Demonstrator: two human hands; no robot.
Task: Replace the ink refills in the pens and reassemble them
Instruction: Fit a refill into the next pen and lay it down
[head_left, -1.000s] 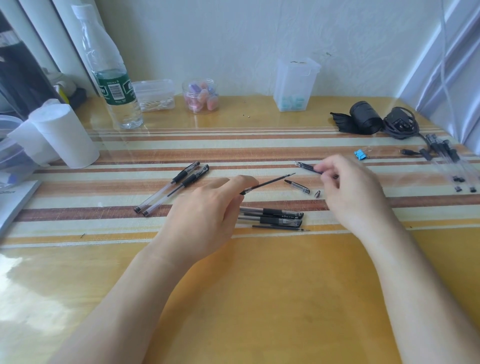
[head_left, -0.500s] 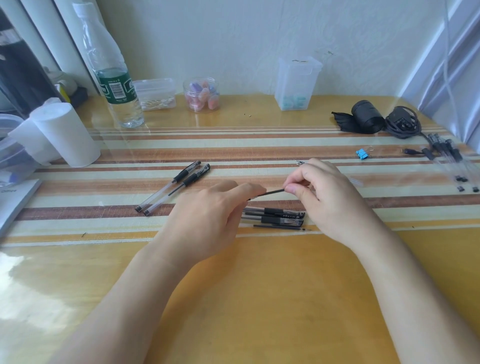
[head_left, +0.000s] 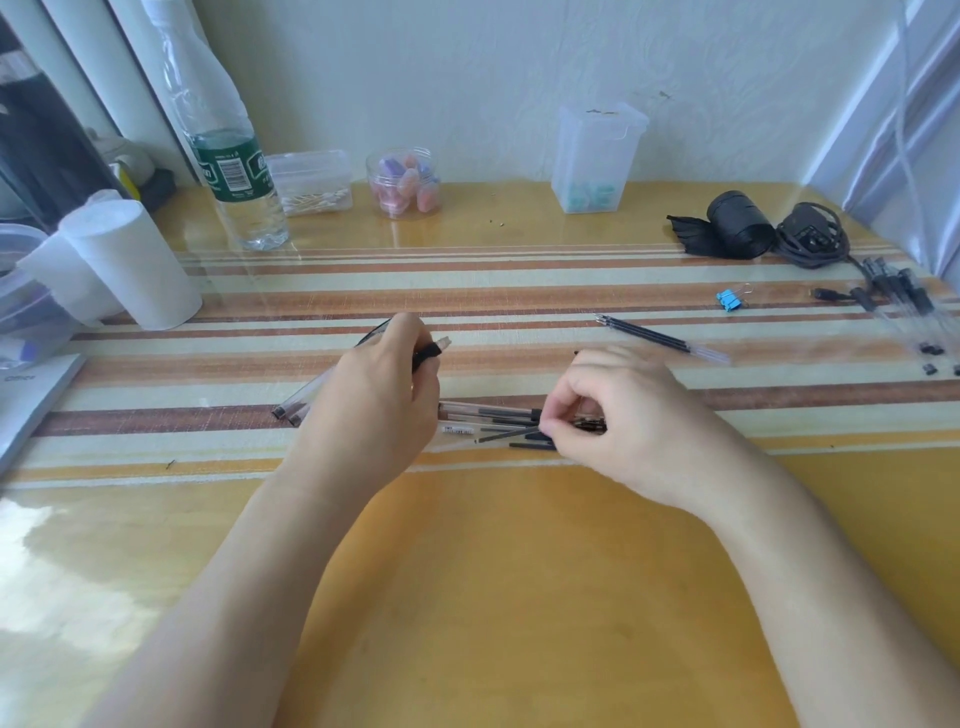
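The left hand curls round a pen at its black grip, the right hand pinches a thin black refill above the loose pens lying between them, and spare refills lie farther back on the striped table.

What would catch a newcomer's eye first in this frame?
Two hands work at the middle of the table: the left hand grips a black-gripped pen, while the right hand pinches a thin black refill over a small pile of pens. Next come the spare refills lying to the right and the blue binder clip beyond them.
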